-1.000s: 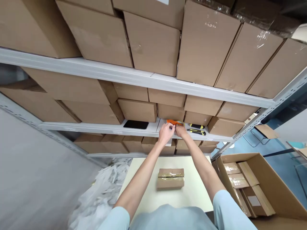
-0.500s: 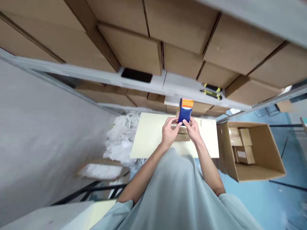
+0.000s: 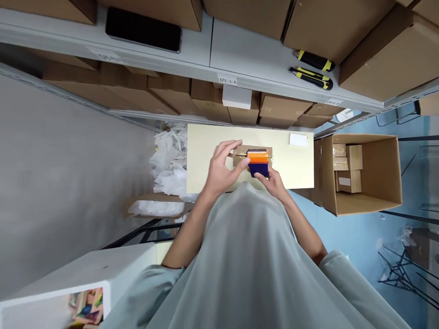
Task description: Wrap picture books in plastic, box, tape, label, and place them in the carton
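A small dark-blue box with an orange band (image 3: pixel 258 157) is held up over the table in front of my body. My right hand (image 3: pixel 274 182) grips it from the lower right, thumb on the near face and the other fingers mostly hidden behind. My left hand (image 3: pixel 222 163) is open at the box's left side, its fingers stretched out and apart, the thumb tip at the box's edge. A thin strip shows between that hand and the box; what it is I cannot tell. Behind and below lies a taped brown carton (image 3: pixel 240 150) on the pale table (image 3: pixel 206 137).
A white slip (image 3: pixel 298 139) lies on the table's right. An open cardboard box (image 3: pixel 380 173) with several small cartons stands right. White plastic wrapping (image 3: pixel 169 155) is heaped left. On the shelf ahead are a black phone (image 3: pixel 143 29), two utility knives (image 3: pixel 312 78) and brown boxes.
My view has tipped down toward the table. My left hand has moved off the box's lower part and spread its fingers, while the box has tilted, its orange end now facing me more.
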Tool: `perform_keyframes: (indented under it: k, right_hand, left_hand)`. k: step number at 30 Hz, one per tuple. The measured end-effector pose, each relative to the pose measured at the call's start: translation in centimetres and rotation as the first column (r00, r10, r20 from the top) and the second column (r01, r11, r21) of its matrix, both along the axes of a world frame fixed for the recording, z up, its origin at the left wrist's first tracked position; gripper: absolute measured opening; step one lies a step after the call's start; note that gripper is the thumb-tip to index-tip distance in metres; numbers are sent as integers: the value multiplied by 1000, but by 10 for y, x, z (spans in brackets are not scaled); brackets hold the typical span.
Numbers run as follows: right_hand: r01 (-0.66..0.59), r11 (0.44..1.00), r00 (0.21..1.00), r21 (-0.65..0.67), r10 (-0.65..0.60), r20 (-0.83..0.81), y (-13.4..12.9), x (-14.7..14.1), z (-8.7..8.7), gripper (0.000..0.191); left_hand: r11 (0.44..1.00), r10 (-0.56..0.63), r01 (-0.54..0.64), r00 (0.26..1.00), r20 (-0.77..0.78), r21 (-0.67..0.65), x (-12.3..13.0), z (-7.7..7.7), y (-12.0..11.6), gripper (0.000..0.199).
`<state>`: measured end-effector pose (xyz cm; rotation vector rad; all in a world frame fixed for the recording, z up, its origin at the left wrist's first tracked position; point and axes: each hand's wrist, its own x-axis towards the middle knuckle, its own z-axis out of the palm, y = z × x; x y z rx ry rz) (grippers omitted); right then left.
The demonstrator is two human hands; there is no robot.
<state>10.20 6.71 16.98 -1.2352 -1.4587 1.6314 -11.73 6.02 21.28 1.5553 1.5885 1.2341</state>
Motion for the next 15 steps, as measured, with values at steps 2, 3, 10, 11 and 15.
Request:
perform_keyframes:
  k: [2, 3, 10, 11, 15]
  right_hand:
    - [-33, 997, 998, 70, 28, 60, -4, 8, 7, 50]
    - [-48, 993, 995, 107, 38, 92, -5, 12, 10, 47]
    - [-191, 900, 954, 391, 76, 290, -5, 36, 28, 32]
    - [-206, 879, 949, 429, 73, 306, -6, 38, 31, 29]
    - [-255, 795, 939, 551, 66, 338, -7, 44, 40, 24]
  left_hand:
    - [993, -115, 115, 993, -29, 2, -8, 20, 9, 44]
    - [986, -165, 166, 985, -49, 8, -10, 29, 12, 40]
    - [967, -219, 236, 962, -160, 98, -8, 60, -5, 18]
    - [966, -204, 227, 963, -174, 123, -8, 60, -9, 16]
    - [946, -168, 226, 955, -246, 232, -8, 57, -21, 17]
